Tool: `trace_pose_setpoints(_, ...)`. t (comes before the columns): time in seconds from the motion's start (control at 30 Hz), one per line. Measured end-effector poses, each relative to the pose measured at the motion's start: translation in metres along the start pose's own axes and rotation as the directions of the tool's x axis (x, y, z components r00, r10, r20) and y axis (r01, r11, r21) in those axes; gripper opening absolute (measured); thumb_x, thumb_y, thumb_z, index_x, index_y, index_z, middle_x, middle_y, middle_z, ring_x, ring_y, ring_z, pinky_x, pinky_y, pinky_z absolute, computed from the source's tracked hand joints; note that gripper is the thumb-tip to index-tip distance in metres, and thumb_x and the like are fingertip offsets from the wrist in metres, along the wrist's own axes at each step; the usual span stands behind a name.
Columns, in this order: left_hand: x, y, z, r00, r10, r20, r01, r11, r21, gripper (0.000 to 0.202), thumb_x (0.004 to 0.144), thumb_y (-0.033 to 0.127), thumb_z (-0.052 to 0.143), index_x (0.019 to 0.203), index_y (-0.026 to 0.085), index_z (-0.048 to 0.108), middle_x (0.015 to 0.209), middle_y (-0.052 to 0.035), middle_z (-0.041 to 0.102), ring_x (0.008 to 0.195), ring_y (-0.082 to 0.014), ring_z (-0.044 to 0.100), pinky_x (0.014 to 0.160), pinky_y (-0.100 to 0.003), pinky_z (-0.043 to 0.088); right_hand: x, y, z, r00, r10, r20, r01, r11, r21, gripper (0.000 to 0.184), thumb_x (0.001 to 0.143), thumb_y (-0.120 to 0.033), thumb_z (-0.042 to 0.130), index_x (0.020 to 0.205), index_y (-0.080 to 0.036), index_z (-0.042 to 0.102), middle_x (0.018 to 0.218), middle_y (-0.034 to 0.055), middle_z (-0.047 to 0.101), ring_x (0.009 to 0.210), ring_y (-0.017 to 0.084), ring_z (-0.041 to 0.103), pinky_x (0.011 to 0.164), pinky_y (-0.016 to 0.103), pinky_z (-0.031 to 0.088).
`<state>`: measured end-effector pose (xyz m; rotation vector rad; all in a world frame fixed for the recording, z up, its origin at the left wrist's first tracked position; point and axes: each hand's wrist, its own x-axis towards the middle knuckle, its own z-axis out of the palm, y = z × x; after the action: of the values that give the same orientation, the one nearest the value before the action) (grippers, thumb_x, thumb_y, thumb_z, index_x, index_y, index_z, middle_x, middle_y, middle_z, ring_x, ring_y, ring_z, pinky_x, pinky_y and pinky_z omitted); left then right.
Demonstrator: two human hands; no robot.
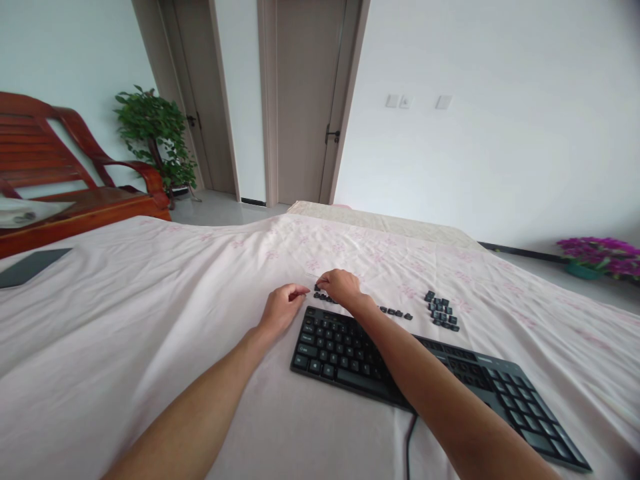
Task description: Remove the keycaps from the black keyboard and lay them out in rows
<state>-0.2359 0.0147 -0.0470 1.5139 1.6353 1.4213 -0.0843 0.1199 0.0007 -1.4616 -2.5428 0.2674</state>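
Observation:
A black keyboard lies at a slant on the pink-flowered cloth, partly covered by my right forearm. Its top row and the block left of the number pad show bare sockets. Behind it, loose black keycaps form a row, partly hidden by my right hand. My right hand is above the row's left end, fingertips pinched at a small keycap. Just left of that row is my left hand, thumb and forefinger drawn together; whatever may be between them is too small to make out.
Another group of loose keycaps sits behind the keyboard's right half. The keyboard's cable runs toward me. A dark flat object lies at the far left. Beyond are a wooden bench, a leafy plant and purple flowers.

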Motion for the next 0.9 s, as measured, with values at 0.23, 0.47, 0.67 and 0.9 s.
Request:
trace_pose_setpoints(0.23,0.0,0.0,-0.001,1.0,0.006,0.014,-0.006,1.0,0.02,0.021,0.078,0.024,0.059,0.092,0.02,0.073,0.094,-0.0045,0.073,0.086,-0.0208,0.066,0.081,-0.031,0.05,-0.01,-0.003,-0.017,0.998,-0.007,-0.057,0.008,1.0,0.015,0.035,0.092,-0.042,0.044,0.09,-0.022,0.073,0.089,0.0069,0.071,0.083,0.02,0.063,0.07,0.028,0.042)
trace_pose_setpoints(0.47,-0.006,0.01,-0.002,1.0,0.027,0.012,-0.027,0.999,-0.032,0.021,0.078,0.026,0.058,0.09,0.019,0.073,0.093,-0.0048,0.073,0.085,-0.0201,0.065,0.081,-0.03,0.049,-0.052,-0.015,-0.058,0.945,-0.189,-0.268,0.262,0.926,0.272,0.053,0.098,-0.046,0.026,0.086,-0.02,0.072,0.086,0.0051,0.069,0.085,0.018,0.06,0.076,0.026,0.04)
trace_pose_setpoints(0.67,-0.015,0.02,-0.003,0.996,0.059,0.066,-0.057,0.998,-0.037,0.021,0.078,0.029,0.058,0.089,0.02,0.074,0.093,-0.0044,0.073,0.081,-0.0191,0.065,0.075,-0.028,0.049,-0.079,-0.02,-0.036,0.965,-0.084,-0.247,0.229,0.725,0.65,0.036,0.087,-0.047,0.049,0.084,-0.017,0.069,0.069,0.0024,0.065,0.055,0.012,0.055,0.053,0.022,0.042)
trace_pose_setpoints(0.9,-0.017,0.022,-0.004,0.995,0.02,0.098,-0.013,0.997,-0.071,0.023,0.077,0.032,0.06,0.09,0.019,0.073,0.09,-0.0048,0.073,0.08,-0.0201,0.066,0.071,-0.028,0.049,-0.084,-0.019,-0.02,0.953,-0.181,-0.245,0.298,0.715,0.632,0.027,0.084,-0.041,0.058,0.081,-0.019,0.073,0.063,0.0008,0.065,0.059,0.013,0.058,0.057,0.022,0.043)
